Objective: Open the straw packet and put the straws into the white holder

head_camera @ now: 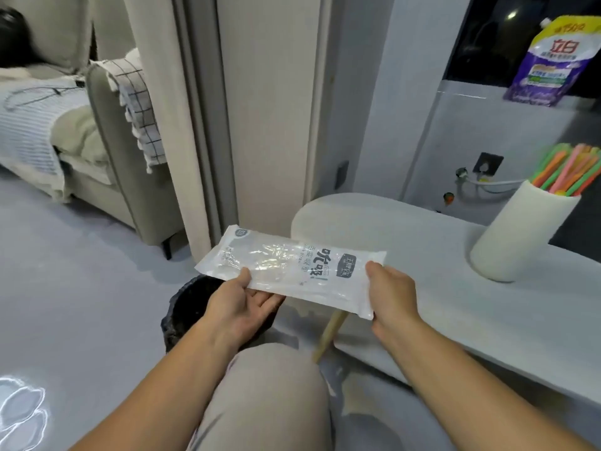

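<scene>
A flat, clear plastic straw packet (289,266) with dark printed lettering is held level in front of me, and it looks empty. My left hand (242,301) grips its near edge from below, thumb on top. My right hand (392,296) pinches its right end. At the right, on the white table (406,229), stands the white holder (523,232), a tall cylinder. Several coloured straws (570,169), orange, green and pink, stick up out of it.
A black bin (190,304) stands on the floor just under my left hand. My knee (270,392) is below the packet. A purple detergent pouch (553,60) sits on a ledge at the back right. A sofa (107,141) and a curtain (185,125) stand at the left.
</scene>
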Tool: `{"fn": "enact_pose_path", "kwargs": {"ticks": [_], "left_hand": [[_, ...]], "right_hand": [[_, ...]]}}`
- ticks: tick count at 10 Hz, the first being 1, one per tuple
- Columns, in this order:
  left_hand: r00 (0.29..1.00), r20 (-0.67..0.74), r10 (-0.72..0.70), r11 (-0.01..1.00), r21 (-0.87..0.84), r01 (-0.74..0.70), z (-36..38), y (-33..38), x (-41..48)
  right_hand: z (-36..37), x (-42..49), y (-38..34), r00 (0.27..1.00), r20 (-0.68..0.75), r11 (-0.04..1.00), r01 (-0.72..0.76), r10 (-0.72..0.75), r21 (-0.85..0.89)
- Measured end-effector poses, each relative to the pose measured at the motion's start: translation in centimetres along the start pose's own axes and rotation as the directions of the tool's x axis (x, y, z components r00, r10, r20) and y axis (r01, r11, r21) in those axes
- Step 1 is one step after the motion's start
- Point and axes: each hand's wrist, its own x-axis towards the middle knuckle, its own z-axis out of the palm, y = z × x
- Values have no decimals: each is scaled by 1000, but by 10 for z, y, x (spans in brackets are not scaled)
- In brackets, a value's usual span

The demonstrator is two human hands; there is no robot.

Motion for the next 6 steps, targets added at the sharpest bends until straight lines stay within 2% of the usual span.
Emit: {"fn": "enact_pose_path", "kwargs": {"ticks": [1, 2, 4, 5, 6], "left_hand": [[995, -67, -75, 979, 186, 86, -39, -3, 6], [982, -53, -179, 926, 328, 186, -67, -5, 8], [968, -119, -220, 830, 499, 250, -96, -10, 16], [971, -129, -199, 830, 504, 237, -100, -13, 26], [983, -111, -148, 830, 526, 184, -97, -14, 31]], "right_hand": [[26, -6, 22, 997, 65, 990, 57, -49, -130], [48, -6, 41, 988, 152, 977, -6, 39, -214], [84, -7, 73, 935, 250, 949, -188, 253, -254], [92, -7, 84, 882, 307, 917, -270, 358, -292], [91, -7, 88, 897, 248, 896, -268, 366, -353]]}}
